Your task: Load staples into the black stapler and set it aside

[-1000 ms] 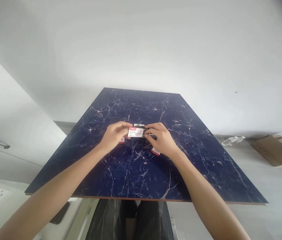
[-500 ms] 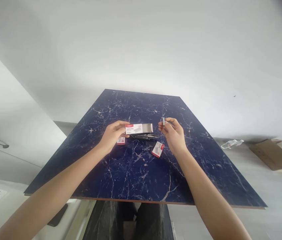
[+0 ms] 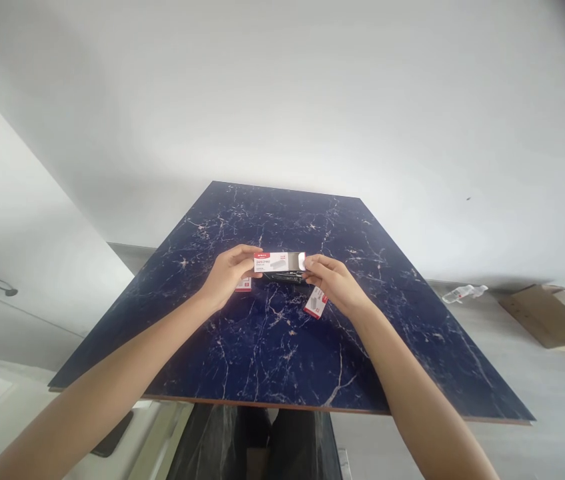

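Observation:
A small white and red staple box (image 3: 271, 261) is held level just above the table, its right end open and showing a grey inside. My left hand (image 3: 229, 273) grips its left end between thumb and fingers. My right hand (image 3: 335, 280) is closed in a pinch at the open end, its fingertips on the end flap. No staple strip shows now; whether one is inside the box or behind the fingers is hidden. A black stapler (image 3: 286, 276) lies right behind and below the box, partly covered by it.
A second small red and white box (image 3: 315, 303) lies under my right hand, and another (image 3: 244, 285) beside my left hand. The blue marbled table (image 3: 277, 360) stands against a white wall. On the right are a clear plastic wrapper (image 3: 463, 293) and a cardboard box (image 3: 545, 313).
My right hand has moved left from beside the box to its open end. The grey staple strip it pinched is out of sight. My left hand still holds the box.

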The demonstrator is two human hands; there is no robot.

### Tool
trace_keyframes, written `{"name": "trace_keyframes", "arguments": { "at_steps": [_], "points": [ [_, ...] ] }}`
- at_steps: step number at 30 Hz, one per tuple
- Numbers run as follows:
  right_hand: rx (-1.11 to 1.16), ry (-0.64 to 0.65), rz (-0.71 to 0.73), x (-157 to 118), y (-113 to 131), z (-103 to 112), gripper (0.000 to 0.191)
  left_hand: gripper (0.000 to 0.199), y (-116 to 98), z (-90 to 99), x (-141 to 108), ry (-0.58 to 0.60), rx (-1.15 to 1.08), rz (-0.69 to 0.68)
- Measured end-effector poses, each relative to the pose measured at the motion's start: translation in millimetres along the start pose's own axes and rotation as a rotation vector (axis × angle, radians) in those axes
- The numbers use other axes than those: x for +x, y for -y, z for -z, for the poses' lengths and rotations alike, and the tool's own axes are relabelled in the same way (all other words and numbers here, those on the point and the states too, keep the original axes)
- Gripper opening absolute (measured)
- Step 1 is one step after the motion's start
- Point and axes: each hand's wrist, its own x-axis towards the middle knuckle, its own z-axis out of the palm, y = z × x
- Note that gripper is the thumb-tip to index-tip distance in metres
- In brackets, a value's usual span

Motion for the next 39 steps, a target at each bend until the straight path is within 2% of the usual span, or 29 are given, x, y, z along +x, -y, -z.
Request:
{"name": "trace_keyframes", "arguments": {
  "at_steps": [8,15,21,30,35,37,39],
  "points": [
    [0.021,-0.017,-0.020,-1.2,2.9,-0.1,0.031,0.029,-0.9,-0.5,-0.3,0.049,-0.070,0.043],
    [0.013,0.023,-0.019,-2.8,4.6,-0.3,0.029,0.028,1.3,1.3,-0.2,0.118,-0.138,0.031],
    [0.017,0.117,-0.020,-4.2,5.3,-3.9,0.030,0.034,5.8,-0.4,-2.7,0.214,-0.044,0.075],
    [-0.077,0.141,-0.028,-2.7,3.7,1.4,0.037,0.024,9.1,0.1,-2.6,0.322,-0.149,0.087],
    [-0.048,0.196,-0.058,-3.0,-0.1,-8.4,0.035,0.030,8.0,-4.5,-6.6,0.437,-0.119,0.089],
    [-0.044,0.207,-0.056,-3.6,-0.1,-11.7,0.034,0.030,8.1,-6.9,-8.1,0.409,-0.066,0.081],
    [-0.081,0.152,-0.021,-3.4,0.2,-11.2,0.033,0.027,7.4,-7.9,-8.8,0.328,0.047,0.038]
  ]
}}
